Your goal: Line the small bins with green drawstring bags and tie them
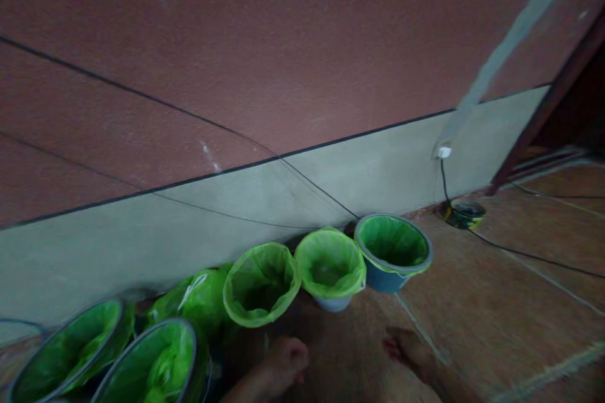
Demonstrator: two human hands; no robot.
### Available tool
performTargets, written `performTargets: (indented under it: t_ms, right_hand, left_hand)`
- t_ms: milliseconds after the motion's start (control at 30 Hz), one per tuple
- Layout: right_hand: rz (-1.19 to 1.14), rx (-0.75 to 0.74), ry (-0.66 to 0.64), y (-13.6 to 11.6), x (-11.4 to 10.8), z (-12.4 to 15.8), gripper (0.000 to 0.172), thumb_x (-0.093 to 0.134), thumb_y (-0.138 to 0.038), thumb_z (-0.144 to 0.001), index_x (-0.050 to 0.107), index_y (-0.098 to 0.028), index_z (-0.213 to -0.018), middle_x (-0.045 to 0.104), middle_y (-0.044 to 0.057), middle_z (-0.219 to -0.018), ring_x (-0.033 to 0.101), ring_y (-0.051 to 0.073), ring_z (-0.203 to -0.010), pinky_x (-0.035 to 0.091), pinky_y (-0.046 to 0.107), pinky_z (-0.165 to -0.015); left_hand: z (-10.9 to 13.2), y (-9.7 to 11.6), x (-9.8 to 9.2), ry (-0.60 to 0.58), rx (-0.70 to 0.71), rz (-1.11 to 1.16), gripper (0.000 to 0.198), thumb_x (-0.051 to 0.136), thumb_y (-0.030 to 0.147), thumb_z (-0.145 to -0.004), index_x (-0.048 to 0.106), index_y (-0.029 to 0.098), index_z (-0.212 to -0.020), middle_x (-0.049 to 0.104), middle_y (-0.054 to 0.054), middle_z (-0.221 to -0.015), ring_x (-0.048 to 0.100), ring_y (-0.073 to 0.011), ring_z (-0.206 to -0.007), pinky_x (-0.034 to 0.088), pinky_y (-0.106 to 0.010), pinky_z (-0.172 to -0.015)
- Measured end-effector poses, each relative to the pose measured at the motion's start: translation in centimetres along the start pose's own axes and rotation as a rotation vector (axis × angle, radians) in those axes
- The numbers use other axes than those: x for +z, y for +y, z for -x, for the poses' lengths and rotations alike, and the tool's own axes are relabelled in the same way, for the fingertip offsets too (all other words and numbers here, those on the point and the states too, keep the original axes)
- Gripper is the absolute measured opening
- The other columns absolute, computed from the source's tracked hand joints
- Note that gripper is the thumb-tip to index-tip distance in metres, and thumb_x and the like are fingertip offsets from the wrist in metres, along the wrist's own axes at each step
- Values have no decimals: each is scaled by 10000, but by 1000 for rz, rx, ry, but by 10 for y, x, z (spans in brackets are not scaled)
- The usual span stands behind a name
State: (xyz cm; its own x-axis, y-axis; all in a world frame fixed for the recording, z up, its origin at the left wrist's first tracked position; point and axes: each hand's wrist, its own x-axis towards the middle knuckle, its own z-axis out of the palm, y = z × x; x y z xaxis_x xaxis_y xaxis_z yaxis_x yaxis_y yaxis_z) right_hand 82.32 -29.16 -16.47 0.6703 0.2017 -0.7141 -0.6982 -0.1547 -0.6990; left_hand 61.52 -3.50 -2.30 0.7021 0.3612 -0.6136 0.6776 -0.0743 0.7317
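Both of my hands show at the bottom edge, dim and blurred, above the brown tiled floor [496, 302]. My left hand [283, 362] is curled into a loose fist with nothing visible in it, just in front of a bin lined with a green bag [261, 284]. My right hand [409, 349] lies with its fingers stretched out toward the left and holds nothing. It is nearest to a small bin with a green liner [331, 271] and a blue bin with a green liner [393, 252].
More green-lined bins [155, 362] [66, 352] and a knotted green bag [201, 299] stand along the grey and maroon wall [236, 201]. A black cable runs from a wall socket [443, 152] to a small device [466, 213] on the floor. A doorway [571, 113] is at the right.
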Motion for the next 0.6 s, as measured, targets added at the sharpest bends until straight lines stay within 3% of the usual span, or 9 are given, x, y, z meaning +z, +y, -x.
performTargets:
  t_ms: [67, 133, 200, 267, 333, 433, 500, 600]
  right_hand:
    - [109, 135, -95, 28, -4, 23, 242, 670, -376, -705, 598, -184, -834, 698, 98, -701, 693, 206, -609, 548, 295, -560]
    - [249, 176, -170, 35, -1, 42, 259, 689, -402, -683, 591, -189, -794, 684, 95, -665, 680, 208, -589, 524, 289, -540]
    - [362, 146, -253, 23, 19, 59, 298, 699, -432, -678, 607, -191, -829, 704, 108, -712, 688, 214, -622, 523, 292, -555]
    - [447, 99, -350, 0, 57, 75, 392, 706, -457, -689, 622, -191, -965, 739, 133, -853, 715, 230, -738, 547, 303, -628]
    - [537, 41, -476, -19, 112, 95, 472, 704, -476, -708, 605, -198, -1077, 744, 134, -951, 719, 229, -818, 552, 301, -670]
    - [764, -32, -591, -21, 206, 133, 366, 624, -468, -799, 602, -196, -1043, 729, 78, -837, 670, 152, -657, 480, 230, -537]
    - [919, -148, -654, -5, 269, 159, 240, 542, -405, -870, 607, -196, -966, 688, 23, -745, 607, 98, -559, 423, 185, -491]
    - [1159, -302, -618, 34, 352, 189, 213, 466, -343, -916, 599, -179, -882, 652, 4, -693, 576, 89, -518, 406, 182, -478]
  left_hand:
    - [28, -8, -49, 25, 31, -5, 213, 652, 347, -717, 688, 152, -794, 608, 25, -635, 573, -113, -585, 384, -208, -538]
    - [59, -25, -98, 184, 18, 94, 300, 669, 384, -701, 697, 152, -889, 661, 6, -722, 602, -122, -612, 416, -222, -568]
    - [92, -56, -142, 381, -16, 247, 393, 669, 410, -712, 680, 154, -1010, 705, -29, -850, 647, -145, -678, 465, -246, -627]
    - [127, -98, -173, 640, -107, 272, 364, 626, 399, -766, 679, 151, -1028, 723, -56, -919, 679, -169, -755, 494, -258, -682]
    - [156, -145, -187, 849, -271, 140, 288, 566, 339, -824, 692, 135, -984, 735, -84, -910, 700, -204, -839, 504, -267, -731]
    - [176, -203, -187, 939, -481, -13, 320, 508, 280, -872, 665, 72, -1057, 743, -163, -962, 703, -275, -967, 503, -315, -810]
    - [174, -226, -185, 958, -545, -4, 410, 493, 307, -897, 598, 27, -1177, 714, -222, -1097, 676, -305, -1071, 494, -336, -863]
    - [162, -242, -191, 980, -611, 38, 509, 491, 353, -910, 523, -15, -1260, 642, -275, -1246, 625, -316, -1183, 485, -328, -911]
